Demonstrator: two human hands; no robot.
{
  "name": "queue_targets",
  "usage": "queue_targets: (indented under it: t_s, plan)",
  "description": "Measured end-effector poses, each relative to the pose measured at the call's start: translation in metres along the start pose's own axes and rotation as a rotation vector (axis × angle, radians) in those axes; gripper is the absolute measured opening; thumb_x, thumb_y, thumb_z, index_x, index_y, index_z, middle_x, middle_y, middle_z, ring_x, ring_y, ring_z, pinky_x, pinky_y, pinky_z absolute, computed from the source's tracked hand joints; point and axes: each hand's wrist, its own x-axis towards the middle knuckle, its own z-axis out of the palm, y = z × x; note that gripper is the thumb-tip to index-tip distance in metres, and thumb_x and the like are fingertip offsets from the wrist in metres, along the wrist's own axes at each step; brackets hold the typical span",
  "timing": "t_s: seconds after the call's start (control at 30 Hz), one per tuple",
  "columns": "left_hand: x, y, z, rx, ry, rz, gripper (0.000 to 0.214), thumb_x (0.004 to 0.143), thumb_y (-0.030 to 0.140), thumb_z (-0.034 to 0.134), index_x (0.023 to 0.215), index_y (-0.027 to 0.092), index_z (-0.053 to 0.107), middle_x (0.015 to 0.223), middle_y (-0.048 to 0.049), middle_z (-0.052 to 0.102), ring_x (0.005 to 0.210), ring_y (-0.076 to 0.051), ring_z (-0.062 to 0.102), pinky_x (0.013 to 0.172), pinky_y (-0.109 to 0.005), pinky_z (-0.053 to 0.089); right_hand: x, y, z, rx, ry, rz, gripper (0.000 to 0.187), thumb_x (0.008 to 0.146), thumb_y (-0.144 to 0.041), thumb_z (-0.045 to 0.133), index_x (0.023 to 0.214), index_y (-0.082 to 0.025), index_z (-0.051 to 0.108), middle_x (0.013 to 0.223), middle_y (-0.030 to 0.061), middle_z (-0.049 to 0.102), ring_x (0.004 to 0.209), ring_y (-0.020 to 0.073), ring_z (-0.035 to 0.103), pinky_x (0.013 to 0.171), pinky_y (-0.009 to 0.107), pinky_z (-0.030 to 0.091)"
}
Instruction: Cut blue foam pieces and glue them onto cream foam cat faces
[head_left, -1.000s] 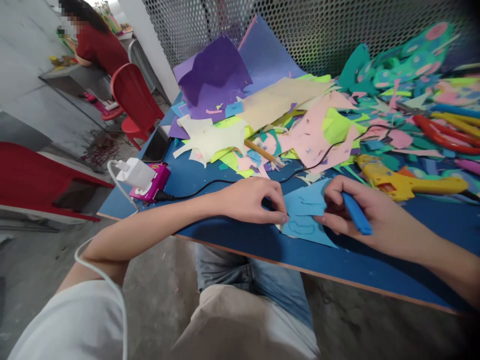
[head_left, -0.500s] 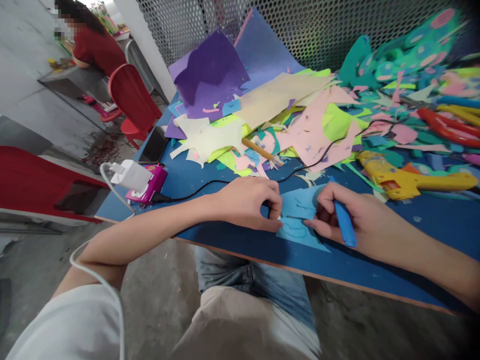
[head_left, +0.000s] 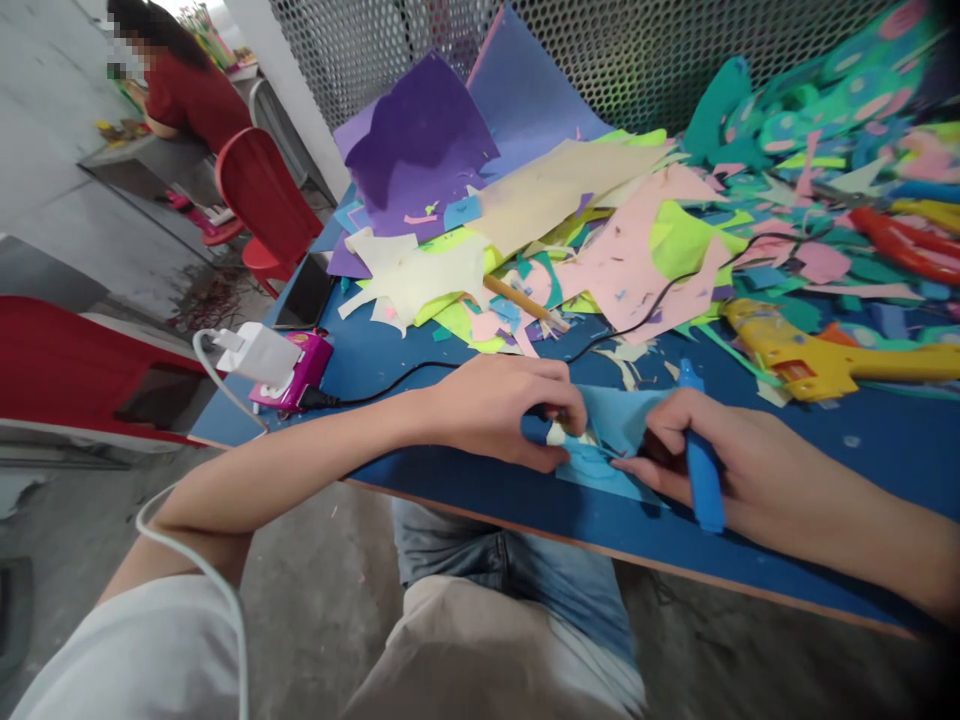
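A light blue paper piece [head_left: 615,440] with a drawn outline lies near the front edge of the dark blue table [head_left: 465,480]. My left hand [head_left: 502,408] is closed, its fingertips pinching the paper's left edge, where a small pale scrap shows. My right hand [head_left: 720,455] is wrapped round a blue marker [head_left: 701,470] and its fingers press on the paper's right side. The paper's middle bulges up between the two hands.
A yellow glue gun [head_left: 810,360] lies right of the hands, its black cord [head_left: 420,375] running to a pink socket with a white charger [head_left: 274,360]. Heaps of coloured paper scraps [head_left: 585,230] and a pencil [head_left: 521,300] cover the back. Another person sits at the far left.
The paper has lifted and bunched between my hands. My right hand has slid down and right with the marker. The view has shifted slightly.
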Motion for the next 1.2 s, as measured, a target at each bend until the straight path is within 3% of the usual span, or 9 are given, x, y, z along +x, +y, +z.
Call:
queue_targets:
  t_s: [0.3, 0.53, 0.67, 0.8, 0.9, 1.1, 1.2]
  plan:
    - [-0.004, -0.003, 0.009, 0.128, 0.065, 0.151, 0.014, 0.085, 0.024, 0.064, 0.087, 0.028, 0.076, 0.088, 0.0032, 0.075, 0.072, -0.01, 0.064, 0.062, -0.028, 0.035, 0.005, 0.002, -0.004, 0.014, -0.009, -0.194, 0.03, 0.095, -0.025, 0.064, 0.085, -0.027, 0.036, 0.065, -0.0096, 0.053, 0.043, 0.0081, 0.042, 0.044, 0.019, 0.036]
    - [-0.005, -0.003, 0.01, 0.106, 0.083, 0.171, 0.012, 0.084, 0.023, 0.063, 0.085, 0.026, 0.075, 0.085, 0.0033, 0.074, 0.068, -0.009, 0.062, 0.059, -0.028, 0.035, 0.003, 0.007, -0.004, 0.089, -0.026, -0.104, 0.032, 0.094, -0.031, 0.068, 0.087, -0.028, 0.037, 0.066, -0.0088, 0.054, 0.046, 0.0095, 0.048, 0.044, 0.02, 0.042]
    - [-0.003, 0.001, 0.002, -0.017, 0.078, 0.138, 0.013, 0.086, 0.027, 0.063, 0.087, 0.022, 0.076, 0.08, 0.0003, 0.071, 0.072, -0.01, 0.064, 0.064, -0.025, 0.04, 0.005, 0.004, -0.004, 0.219, 0.1, -0.007, 0.039, 0.09, -0.033, 0.075, 0.087, -0.028, 0.037, 0.073, -0.0062, 0.057, 0.056, 0.011, 0.06, 0.052, 0.021, 0.051]
    - [0.0, 0.003, -0.004, -0.099, 0.119, 0.07, 0.029, 0.094, 0.043, 0.06, 0.101, 0.019, 0.076, 0.081, -0.0034, 0.073, 0.076, -0.013, 0.066, 0.07, -0.026, 0.044, 0.007, 0.001, -0.006, 0.215, 0.305, -0.001, 0.043, 0.086, -0.031, 0.08, 0.084, -0.027, 0.038, 0.074, -0.0053, 0.055, 0.057, 0.0109, 0.059, 0.051, 0.023, 0.048]
    - [0.001, 0.002, -0.004, -0.116, 0.189, -0.002, 0.039, 0.097, 0.053, 0.056, 0.101, 0.019, 0.075, 0.082, -0.0031, 0.073, 0.076, -0.014, 0.066, 0.07, -0.027, 0.043, 0.008, 0.001, -0.009, 0.209, 0.436, 0.013, 0.044, 0.08, -0.031, 0.085, 0.086, -0.027, 0.042, 0.079, -0.0039, 0.055, 0.059, 0.0108, 0.056, 0.054, 0.025, 0.046]
    - [0.002, -0.006, -0.003, -0.081, 0.218, 0.047, 0.045, 0.093, 0.059, 0.061, 0.104, 0.018, 0.074, 0.092, -0.0068, 0.073, 0.088, -0.018, 0.067, 0.082, -0.029, 0.048, 0.017, 0.001, -0.015, 0.348, 0.479, 0.09, 0.047, 0.074, -0.031, 0.089, 0.085, -0.027, 0.044, 0.078, -0.0041, 0.05, 0.06, 0.0114, 0.05, 0.053, 0.027, 0.043]
    - [0.004, -0.009, -0.002, -0.182, 0.244, 0.072, 0.043, 0.093, 0.057, 0.063, 0.107, 0.017, 0.074, 0.094, -0.0072, 0.074, 0.085, -0.016, 0.067, 0.08, -0.027, 0.049, 0.022, 0.0, -0.016, 0.381, 0.492, 0.102, 0.049, 0.072, -0.03, 0.091, 0.084, -0.026, 0.044, 0.078, -0.0045, 0.051, 0.059, 0.01, 0.048, 0.052, 0.025, 0.042]
